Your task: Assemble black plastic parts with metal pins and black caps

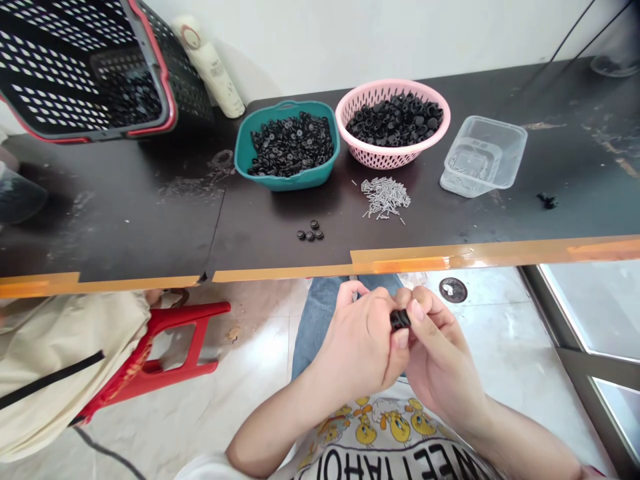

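Both hands meet over my lap, just in front of the table edge, around a small black plastic part (399, 320). My left hand (363, 330) is closed on its left side, thumb and fingers pinching it. From the right, my right hand (440, 340) grips the same part between thumb and fingers. Much of the part is covered by fingertips, so its exact shape is hidden. On the table beyond lie several small round black pieces (311, 235) and a loose pile of short silver pins (385, 197).
A teal basin (239, 143) of black discs and a pink basket (383, 159) of black caps stand behind the pins. Rightward are a clear plastic tub (510, 150) and black bits (547, 201). A black crate (187, 87), white bottle (217, 73), red stool (200, 340) and seated person are leftward.
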`<state>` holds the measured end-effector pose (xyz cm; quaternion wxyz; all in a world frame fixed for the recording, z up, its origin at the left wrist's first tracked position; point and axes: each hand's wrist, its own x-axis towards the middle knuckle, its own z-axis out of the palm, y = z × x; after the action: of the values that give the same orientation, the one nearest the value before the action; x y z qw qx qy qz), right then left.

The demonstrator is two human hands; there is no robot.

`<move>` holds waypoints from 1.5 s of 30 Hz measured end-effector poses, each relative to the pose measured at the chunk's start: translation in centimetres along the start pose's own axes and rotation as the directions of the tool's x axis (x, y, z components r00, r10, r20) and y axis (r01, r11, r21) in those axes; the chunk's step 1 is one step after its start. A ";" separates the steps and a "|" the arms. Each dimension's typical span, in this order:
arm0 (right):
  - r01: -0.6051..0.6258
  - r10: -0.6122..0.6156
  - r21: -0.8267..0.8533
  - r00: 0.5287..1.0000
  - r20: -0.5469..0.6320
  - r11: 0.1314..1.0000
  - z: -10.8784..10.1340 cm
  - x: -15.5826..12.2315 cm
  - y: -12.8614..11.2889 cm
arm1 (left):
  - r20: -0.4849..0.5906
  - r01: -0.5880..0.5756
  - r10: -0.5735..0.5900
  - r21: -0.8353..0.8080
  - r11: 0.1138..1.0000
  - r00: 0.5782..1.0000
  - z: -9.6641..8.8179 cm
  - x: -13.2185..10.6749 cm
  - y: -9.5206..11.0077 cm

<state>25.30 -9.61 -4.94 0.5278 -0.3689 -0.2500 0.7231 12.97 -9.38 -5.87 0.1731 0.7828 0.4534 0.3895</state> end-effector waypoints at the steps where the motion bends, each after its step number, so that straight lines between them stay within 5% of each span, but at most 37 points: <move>1: -0.009 0.009 0.007 1.000 -0.001 1.000 0.0 0.0 0.2 | 0.000 -0.002 0.002 0.006 1.000 1.000 0.0 0.0 -0.1; 13: -0.070 0.069 0.059 0.998 0.016 0.996 -1.0 0.5 1.4 | -0.016 -0.013 0.012 -0.056 0.998 1.000 1.1 -0.3 -1.0; 23: 0.044 -0.044 -0.013 0.999 0.029 0.999 -1.6 1.0 2.6 | -0.004 0.092 -0.093 -0.139 0.986 0.996 2.1 -1.0 -1.2; 35: 0.165 -0.163 -0.018 0.982 0.092 0.986 -0.2 -0.1 2.8 | -0.152 -0.036 0.007 -0.192 0.981 0.988 1.9 -1.7 -1.9; 45: 0.233 -0.176 -0.169 0.938 0.298 0.958 -2.6 -0.2 1.9 | -0.130 -0.185 0.172 -0.101 0.977 0.976 0.4 -1.3 -2.4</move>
<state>26.32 -10.43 -7.88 0.5199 -0.2865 -0.4311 0.6796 11.54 -9.13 -8.20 0.1536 0.7843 0.3681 0.4752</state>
